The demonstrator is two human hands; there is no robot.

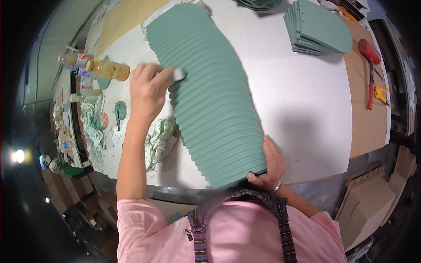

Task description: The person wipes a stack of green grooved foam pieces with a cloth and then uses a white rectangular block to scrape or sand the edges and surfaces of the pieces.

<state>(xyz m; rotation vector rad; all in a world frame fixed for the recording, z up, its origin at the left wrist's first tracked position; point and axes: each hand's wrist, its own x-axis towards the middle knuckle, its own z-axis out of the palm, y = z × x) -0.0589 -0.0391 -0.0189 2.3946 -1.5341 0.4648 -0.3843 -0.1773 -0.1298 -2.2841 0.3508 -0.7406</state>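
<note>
A long row of overlapping green, flat, round-ended pieces (206, 92) runs from the table's far side down to my body, fanned like shingles. My left hand (149, 90) pinches a small whitish block (178, 75), slightly blurred, with a dark underside. That block is at the row's left edge, on the stepped ends of the pieces. At the near right corner of the row lies my right hand (272, 164), its fingers stretched along the side and its thumb apart at the dark near edge. A crumpled, green-stained cloth (160, 141) lies below my left wrist.
To the left stand a bottle of yellow liquid (109, 70), a small jar (101, 120) and a dish of green paste (120, 109) with a brush. A stack of green pieces (322, 28) sits far right, near a red mallet (369, 51) and yellow-handled tool (381, 94).
</note>
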